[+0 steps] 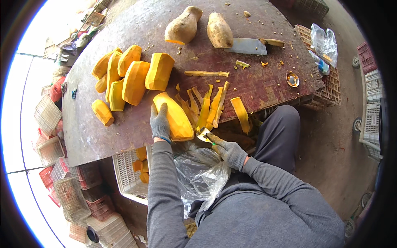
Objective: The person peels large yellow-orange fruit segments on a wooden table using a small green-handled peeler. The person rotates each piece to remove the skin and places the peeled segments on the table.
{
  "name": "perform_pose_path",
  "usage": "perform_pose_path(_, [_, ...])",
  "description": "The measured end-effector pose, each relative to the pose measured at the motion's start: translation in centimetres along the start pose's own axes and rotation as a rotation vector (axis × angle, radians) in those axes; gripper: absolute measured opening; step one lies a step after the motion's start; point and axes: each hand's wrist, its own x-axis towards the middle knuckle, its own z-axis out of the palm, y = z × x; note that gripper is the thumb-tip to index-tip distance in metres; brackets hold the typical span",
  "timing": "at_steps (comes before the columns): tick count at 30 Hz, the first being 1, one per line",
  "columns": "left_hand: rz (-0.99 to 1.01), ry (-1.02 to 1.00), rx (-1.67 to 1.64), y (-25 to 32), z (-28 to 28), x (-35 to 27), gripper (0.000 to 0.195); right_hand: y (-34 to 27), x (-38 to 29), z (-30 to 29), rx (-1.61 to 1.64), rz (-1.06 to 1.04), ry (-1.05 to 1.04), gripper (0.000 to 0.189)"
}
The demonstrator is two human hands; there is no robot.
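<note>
My left hand (160,121), in a grey knit glove, grips a peeled orange squash piece (176,119) near the table's front edge. In my gloved right hand (229,151) is a peeler (204,135), its head close to the near end of that squash. Long strips of peel (214,107) lie just right of the squash, and one wide strip (240,113) hangs over the edge. Several peeled squash pieces (135,82) are grouped at the left. Two unpeeled butternut squash pieces (183,26) rest at the back, beside a cleaver (247,46) with a wooden handle.
The worn wooden table (130,130) has a chipped right edge. A clear plastic bag (201,170) covers my lap. Below the table, a white plastic crate (128,178) holds orange pieces. A small metal lid (292,79) lies at the right. Stacked crates (71,198) stand left; a wheeled cart (372,108) stands right.
</note>
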Motion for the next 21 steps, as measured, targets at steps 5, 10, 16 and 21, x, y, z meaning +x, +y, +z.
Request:
perform_pose_path(5, [-0.038,-0.001,0.586,1.4,-0.7,1.4,0.061,0.5,1.6,1.2,0.0,-0.153,-0.025,0.046])
perform_pose_path(10, [0.003,0.047,0.587,0.5,-0.7,0.8,0.07,-1.2,1.8,-0.1,0.145,0.007,-0.123,0.039])
perform_pose_path(16, [0.092,0.004,0.718,0.7,-0.4,-0.5,0.073,-5.3,2.4,-3.5,0.353,0.115,-0.114,0.041])
perform_pose_path(21, [0.09,-0.154,0.493,0.7,0.1,-0.7,0.072,-7.6,8.0,-5.1,0.029,-0.221,-0.036,0.044])
